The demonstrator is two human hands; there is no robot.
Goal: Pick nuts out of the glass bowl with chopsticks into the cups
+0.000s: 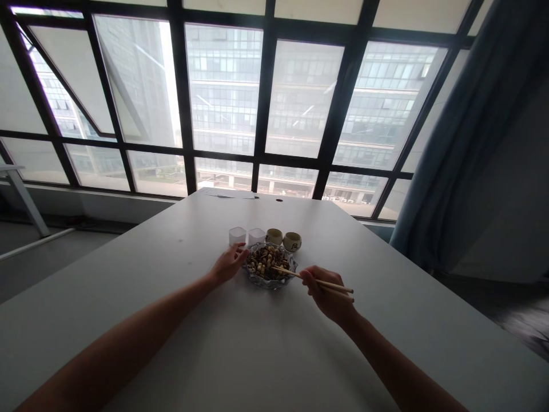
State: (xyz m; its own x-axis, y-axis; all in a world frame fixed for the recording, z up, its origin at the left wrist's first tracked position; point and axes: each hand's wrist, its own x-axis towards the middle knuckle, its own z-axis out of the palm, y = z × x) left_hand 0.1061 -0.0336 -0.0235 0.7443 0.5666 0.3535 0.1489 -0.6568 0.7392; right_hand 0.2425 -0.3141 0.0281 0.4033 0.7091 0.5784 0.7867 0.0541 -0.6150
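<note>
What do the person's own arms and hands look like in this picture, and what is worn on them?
The left hand and right hand are gloveless. Both forearms are bare, without visible sleeves, watch or bracelet.

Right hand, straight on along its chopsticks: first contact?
Likely the near-right rim of the clear bowl. The chopsticks in the right hand already reach over it to the nut-like pieces. Height is unclear; the hand might pass above.
</note>
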